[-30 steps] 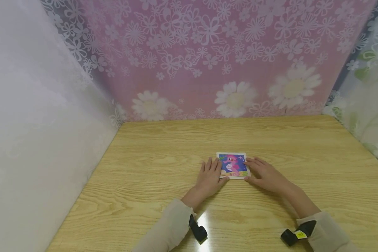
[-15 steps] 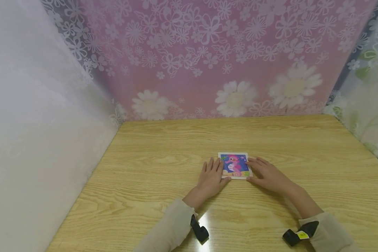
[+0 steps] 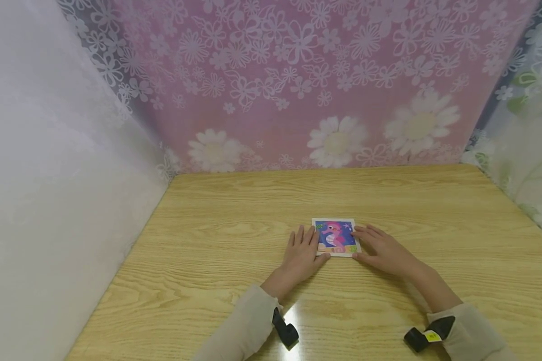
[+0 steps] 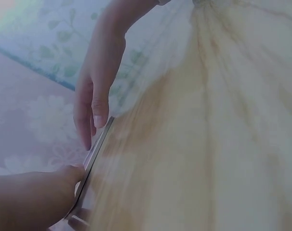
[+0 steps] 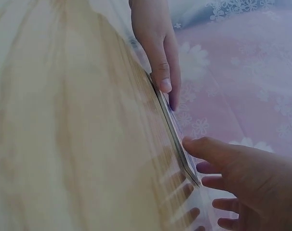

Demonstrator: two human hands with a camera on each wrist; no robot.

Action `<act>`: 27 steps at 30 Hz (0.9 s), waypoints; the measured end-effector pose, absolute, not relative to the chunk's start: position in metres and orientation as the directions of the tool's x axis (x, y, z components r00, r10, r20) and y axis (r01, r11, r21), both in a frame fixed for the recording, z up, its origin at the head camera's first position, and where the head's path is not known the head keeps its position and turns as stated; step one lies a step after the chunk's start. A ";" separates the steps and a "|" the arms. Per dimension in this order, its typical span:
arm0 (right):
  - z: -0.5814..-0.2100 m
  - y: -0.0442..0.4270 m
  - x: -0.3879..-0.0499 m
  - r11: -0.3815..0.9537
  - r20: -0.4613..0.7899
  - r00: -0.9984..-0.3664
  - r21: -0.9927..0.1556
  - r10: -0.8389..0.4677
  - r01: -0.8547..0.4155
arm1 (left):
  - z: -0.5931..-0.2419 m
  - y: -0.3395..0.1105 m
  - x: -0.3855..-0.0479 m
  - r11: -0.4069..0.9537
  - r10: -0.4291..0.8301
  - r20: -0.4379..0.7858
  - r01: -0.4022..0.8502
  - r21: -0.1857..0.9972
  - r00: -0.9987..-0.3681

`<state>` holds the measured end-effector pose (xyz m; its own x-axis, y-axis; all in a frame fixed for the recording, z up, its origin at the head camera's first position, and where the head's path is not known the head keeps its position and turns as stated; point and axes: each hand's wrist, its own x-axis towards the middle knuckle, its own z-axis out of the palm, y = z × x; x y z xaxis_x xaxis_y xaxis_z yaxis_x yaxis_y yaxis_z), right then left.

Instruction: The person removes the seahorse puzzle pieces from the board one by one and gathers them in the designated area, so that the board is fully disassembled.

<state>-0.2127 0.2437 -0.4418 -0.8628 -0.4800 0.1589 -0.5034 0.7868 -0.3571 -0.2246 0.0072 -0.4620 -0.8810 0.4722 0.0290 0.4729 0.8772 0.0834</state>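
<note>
A thin square picture board [image 3: 336, 235], with a pink seahorse on blue inside a white border, lies flat on the table in the head view. My left hand [image 3: 299, 258] rests along its left side, fingers straight and overlapping the border, thumb at the lower edge. At the right side, my right hand [image 3: 383, 252] touches the border with its fingertips, and its thumb is by the lower right corner. Seen edge-on, the board [image 4: 97, 149] is a narrow strip between both hands in the left wrist view. The right wrist view shows the same board's edge [image 5: 171, 124], low against the tabletop.
The wood-grain table [image 3: 235, 210] reaches back to a pink flowered curtain [image 3: 262, 120]. A white wall covering [image 3: 72, 175] borders it on the left, and a pale leafy one [image 3: 537, 165] on the right. Black wrist cameras are strapped to both sleeves.
The board and both hands have shifted very slightly to the right. The fingers keep the same places on it.
</note>
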 end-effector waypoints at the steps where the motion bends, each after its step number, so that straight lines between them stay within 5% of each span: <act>1: -0.442 0.243 -0.213 0.785 0.158 -0.863 -0.361 -0.480 -0.503 | -0.462 0.006 -0.225 0.877 0.471 0.030 0.472 0.087 -0.882; 27: -0.425 0.202 -0.256 0.725 0.094 -0.835 -0.450 -0.542 -0.521 | -0.443 -0.001 -0.227 0.887 0.462 -0.081 0.459 0.058 -0.883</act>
